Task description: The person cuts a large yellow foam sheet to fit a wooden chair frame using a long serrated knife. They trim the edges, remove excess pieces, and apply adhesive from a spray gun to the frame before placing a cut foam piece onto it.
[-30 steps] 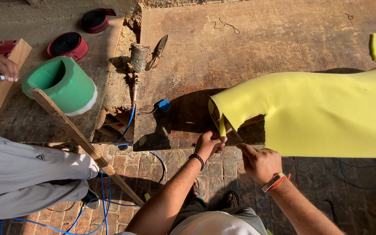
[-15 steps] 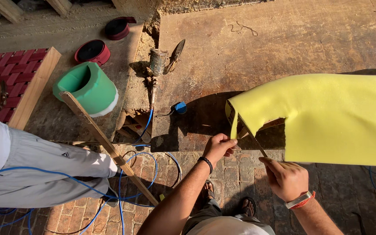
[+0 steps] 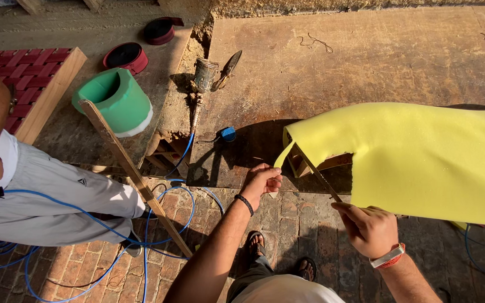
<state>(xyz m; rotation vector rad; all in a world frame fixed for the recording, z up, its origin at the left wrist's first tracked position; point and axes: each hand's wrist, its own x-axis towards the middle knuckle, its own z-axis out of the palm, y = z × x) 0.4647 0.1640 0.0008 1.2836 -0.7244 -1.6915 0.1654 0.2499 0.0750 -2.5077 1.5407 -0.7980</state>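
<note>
A large yellow foam sheet (image 3: 422, 163) drapes over a low stand on a brown board (image 3: 366, 67). My left hand (image 3: 262, 182) pinches a thin yellow strip (image 3: 283, 156) hanging off the sheet's left corner. My right hand (image 3: 369, 227) grips a long thin blade (image 3: 318, 177) whose tip reaches up under the foam's cut edge.
A wooden stick (image 3: 136, 174) leans across the brick floor. A green bucket (image 3: 116, 101), two red-rimmed bowls (image 3: 124, 56) and a rusty tin with a trowel (image 3: 206, 73) sit at upper left. Blue hose (image 3: 158, 224) loops on the floor. Another person's legs (image 3: 46, 196) stand at left.
The view has shifted, so the foam sits further right and lower. My left hand has pulled the yellow strip down and away from the sheet, and my right hand has moved lower.
</note>
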